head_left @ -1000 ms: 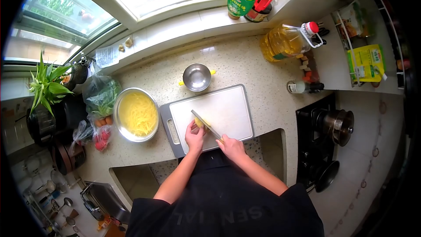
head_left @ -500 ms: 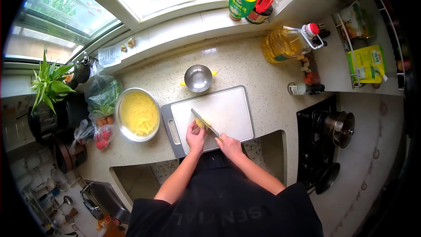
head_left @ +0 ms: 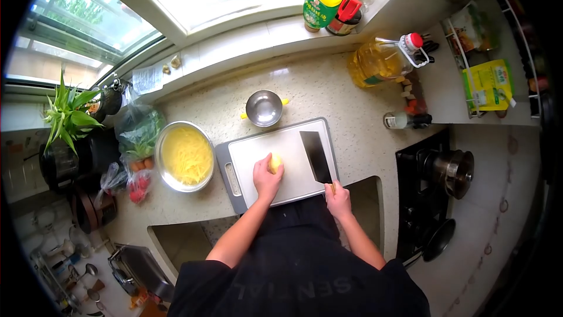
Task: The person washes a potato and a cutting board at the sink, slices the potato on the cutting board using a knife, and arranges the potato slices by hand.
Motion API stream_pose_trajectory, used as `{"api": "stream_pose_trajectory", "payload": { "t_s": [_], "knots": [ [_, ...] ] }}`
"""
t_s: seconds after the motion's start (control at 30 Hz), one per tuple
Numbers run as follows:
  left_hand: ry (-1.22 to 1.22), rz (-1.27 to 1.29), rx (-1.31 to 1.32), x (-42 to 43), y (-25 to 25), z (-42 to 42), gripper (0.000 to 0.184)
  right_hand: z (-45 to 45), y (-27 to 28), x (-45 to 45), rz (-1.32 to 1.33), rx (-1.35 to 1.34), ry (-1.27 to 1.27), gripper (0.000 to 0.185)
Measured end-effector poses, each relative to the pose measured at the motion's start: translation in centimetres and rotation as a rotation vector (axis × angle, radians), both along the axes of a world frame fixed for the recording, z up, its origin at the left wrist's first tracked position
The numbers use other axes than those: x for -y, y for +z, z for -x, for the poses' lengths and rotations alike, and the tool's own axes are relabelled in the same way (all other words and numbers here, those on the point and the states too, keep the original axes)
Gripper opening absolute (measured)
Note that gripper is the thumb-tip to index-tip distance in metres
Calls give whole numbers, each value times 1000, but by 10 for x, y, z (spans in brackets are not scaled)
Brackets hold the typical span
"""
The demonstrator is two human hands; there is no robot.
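My left hand [head_left: 268,177] is closed around a small pale yellow vegetable piece [head_left: 275,163] over the middle of the white cutting board [head_left: 293,182]. The fingers hide part of the piece, and its exact kind is unclear. At the board's right side, my right hand [head_left: 338,199] grips the handle of a cleaver [head_left: 316,157]. The broad dark blade lies flat over the board, apart from the piece and pointing away from me. Just beyond the board stands a small metal bowl [head_left: 264,109] with yellow handles.
Left of the board is a large bowl [head_left: 160,170] of yellow shreds. Bagged greens [head_left: 141,132] and eggs lie beside it. An oil jug [head_left: 375,62] and a small bottle [head_left: 404,120] stand at the back right, near the black stove [head_left: 410,170].
My right hand has drawn the cleaver away to the right, off the yellow piece, and the blade now lies flat. The left hand still holds the piece, slightly farther right.
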State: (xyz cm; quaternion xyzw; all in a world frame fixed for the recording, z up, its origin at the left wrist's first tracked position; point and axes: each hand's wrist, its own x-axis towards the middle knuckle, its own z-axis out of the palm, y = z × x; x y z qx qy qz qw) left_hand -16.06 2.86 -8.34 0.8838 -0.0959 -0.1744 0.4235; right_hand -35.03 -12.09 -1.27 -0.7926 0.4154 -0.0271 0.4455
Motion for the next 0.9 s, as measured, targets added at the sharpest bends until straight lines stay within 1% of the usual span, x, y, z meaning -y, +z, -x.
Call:
{"api": "stream_pose_trajectory", "payload": {
  "t_s": [0.1,0.2,0.3,0.4,0.43,0.47,0.53,0.63,0.73,0.83,0.9],
  "knots": [
    [-153,-250,147,16,16,-4,47,1,15,3,-363,72,-168,34],
    [-216,-313,191,24,19,-6,45,-5,30,3,-692,188,-322,38],
    [-293,-259,245,22,19,-14,41,-9,42,5,-1107,284,-419,47],
    [4,330,-334,21,6,-21,39,-11,37,4,-1430,326,-393,53],
    [163,603,-841,25,21,-30,49,-13,34,2,-1478,297,-375,54],
    [234,808,-1152,25,39,-36,66,-16,32,-1,-1517,293,-355,54],
    [222,1000,-1467,20,46,-43,79,-25,31,-9,-1592,280,-314,54],
    [190,1143,-1585,10,49,-48,87,-35,28,-17,-1584,236,-288,53],
    [109,1317,-1673,-6,45,-54,93,-41,25,-21,-1586,223,-268,53],
    [105,1422,-1685,-16,44,-55,98,-46,27,-23,-1554,184,-236,54],
    [88,1361,-1614,-20,46,-56,101,-47,28,-24,-1545,170,-227,54]
  ]
}}
